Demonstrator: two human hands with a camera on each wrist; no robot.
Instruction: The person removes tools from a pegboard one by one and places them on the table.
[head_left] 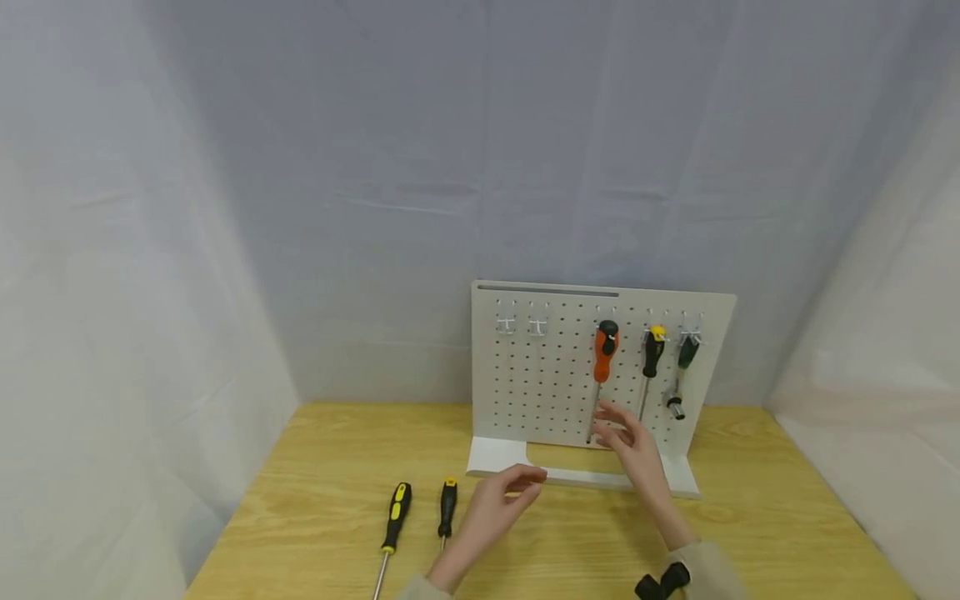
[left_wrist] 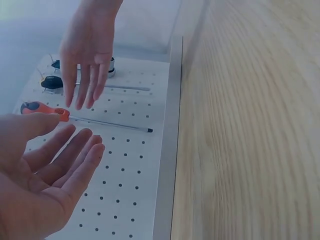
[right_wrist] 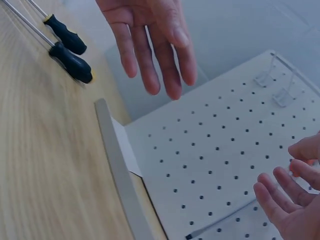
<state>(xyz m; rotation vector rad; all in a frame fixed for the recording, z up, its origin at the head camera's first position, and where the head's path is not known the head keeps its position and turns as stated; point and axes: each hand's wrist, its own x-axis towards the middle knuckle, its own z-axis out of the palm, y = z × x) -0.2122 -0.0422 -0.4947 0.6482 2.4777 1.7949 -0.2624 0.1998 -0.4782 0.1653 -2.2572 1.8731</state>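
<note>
An orange-and-black screwdriver (head_left: 603,358) hangs handle up on a white pegboard (head_left: 555,383). Close to its shaft is my right hand (head_left: 633,454), with relaxed, slightly bent fingers and nothing held. My left hand (head_left: 497,510) hovers in front of the board's base, palm turned inward and empty; the left wrist view shows its fingers (left_wrist: 82,167) spread and loosely bent. Further right on the board hang a black screwdriver with a yellow end (head_left: 654,350) and a green-handled tool (head_left: 687,352) with a metal end.
Two black-and-yellow screwdrivers, one longer (head_left: 397,514) and one shorter (head_left: 447,506), lie on the wooden table (head_left: 337,450) left of my left hand. Clear hooks (head_left: 537,325) stick out at the board's upper left. White cloth (head_left: 375,208) hangs behind and at both sides.
</note>
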